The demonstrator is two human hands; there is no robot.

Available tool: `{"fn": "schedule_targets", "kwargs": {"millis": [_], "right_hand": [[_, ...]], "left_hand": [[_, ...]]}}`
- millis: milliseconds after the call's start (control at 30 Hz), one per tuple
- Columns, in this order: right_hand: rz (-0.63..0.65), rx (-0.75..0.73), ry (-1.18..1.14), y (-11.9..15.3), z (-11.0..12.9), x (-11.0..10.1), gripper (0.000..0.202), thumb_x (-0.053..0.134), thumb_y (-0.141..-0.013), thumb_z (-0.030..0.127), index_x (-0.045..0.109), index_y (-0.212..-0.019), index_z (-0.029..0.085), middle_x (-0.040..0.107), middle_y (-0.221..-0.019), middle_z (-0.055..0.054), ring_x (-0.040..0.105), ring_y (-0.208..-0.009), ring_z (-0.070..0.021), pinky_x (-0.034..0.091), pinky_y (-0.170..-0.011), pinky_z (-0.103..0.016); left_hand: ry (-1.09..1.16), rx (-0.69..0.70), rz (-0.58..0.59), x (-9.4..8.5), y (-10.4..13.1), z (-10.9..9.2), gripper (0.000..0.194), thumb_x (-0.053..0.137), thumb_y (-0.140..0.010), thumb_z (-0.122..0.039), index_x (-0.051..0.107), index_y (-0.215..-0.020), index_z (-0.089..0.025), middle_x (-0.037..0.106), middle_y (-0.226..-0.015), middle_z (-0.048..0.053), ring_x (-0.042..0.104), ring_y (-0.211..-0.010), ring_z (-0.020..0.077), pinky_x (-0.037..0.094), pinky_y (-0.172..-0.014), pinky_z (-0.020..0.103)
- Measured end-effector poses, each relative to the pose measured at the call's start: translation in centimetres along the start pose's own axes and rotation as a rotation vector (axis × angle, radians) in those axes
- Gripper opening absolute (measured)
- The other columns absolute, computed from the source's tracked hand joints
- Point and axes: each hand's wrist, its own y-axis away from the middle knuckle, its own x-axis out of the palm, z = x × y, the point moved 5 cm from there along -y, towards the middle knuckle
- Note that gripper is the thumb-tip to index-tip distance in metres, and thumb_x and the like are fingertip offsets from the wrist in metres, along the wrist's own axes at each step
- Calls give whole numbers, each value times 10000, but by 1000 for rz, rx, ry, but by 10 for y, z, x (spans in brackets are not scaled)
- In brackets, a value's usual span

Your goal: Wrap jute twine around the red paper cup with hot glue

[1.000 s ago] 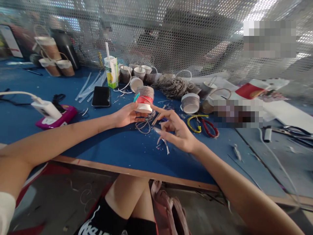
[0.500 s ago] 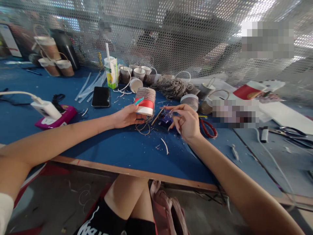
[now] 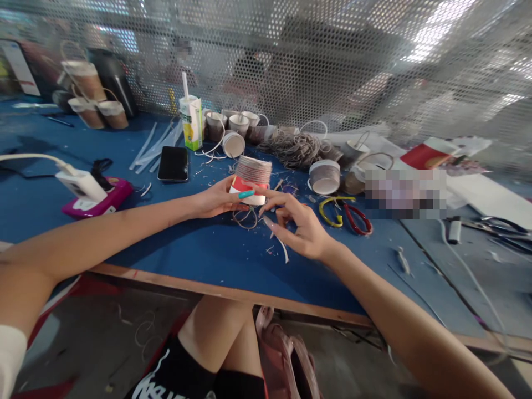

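My left hand (image 3: 218, 199) is closed around a small paper cup (image 3: 261, 191), red and white on its side, with greyish cord (image 3: 254, 169) wound round its upper part. The cup is tilted above the table. A bright teal nail shows on the left thumb, which presses the cup's side. Close to the cup's right side is my right hand (image 3: 301, 224), fingers bent and apart, the index fingertip at or touching the cup. I see nothing plainly held between its fingers. A loose loop of cord (image 3: 245, 226) hangs below the cup.
Behind lie a grey cord pile (image 3: 293, 148) and several cord-wrapped cups (image 3: 238, 125). Pliers with a yellow and a red handle (image 3: 358, 220) lie to the right. A phone (image 3: 173, 164), drink carton (image 3: 192, 124) and magenta power strip (image 3: 97, 198) are on the left.
My right hand has moved left and slightly down to the cup, uncovering the pliers' yellow handle. The cup in my left hand has shifted slightly right and tilted.
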Motion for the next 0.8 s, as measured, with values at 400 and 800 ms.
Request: {"fn": "schedule_targets", "kwargs": {"millis": [400, 800], "right_hand": [[-538, 15, -153, 18, -10, -25, 76, 675, -949, 292, 675, -897, 237, 832, -1133, -55, 476, -406, -65, 430, -402, -266], [65, 27, -34, 2, -4, 4, 128, 618, -935, 211, 548, -1039, 237, 739, -1344, -126, 450, -474, -54, 418, -481, -268]], "left_hand": [[92, -18, 58, 1, 3, -4, 623, 995, -653, -390, 711, -1180, -218, 794, -1154, 88, 747, -1063, 237, 554, -979, 393], [39, 0, -25, 9, 2, -7, 730, 1050, -493, -442, 755, -1119, -211, 783, -1142, 63, 732, -1046, 202, 570, -943, 341]]}}
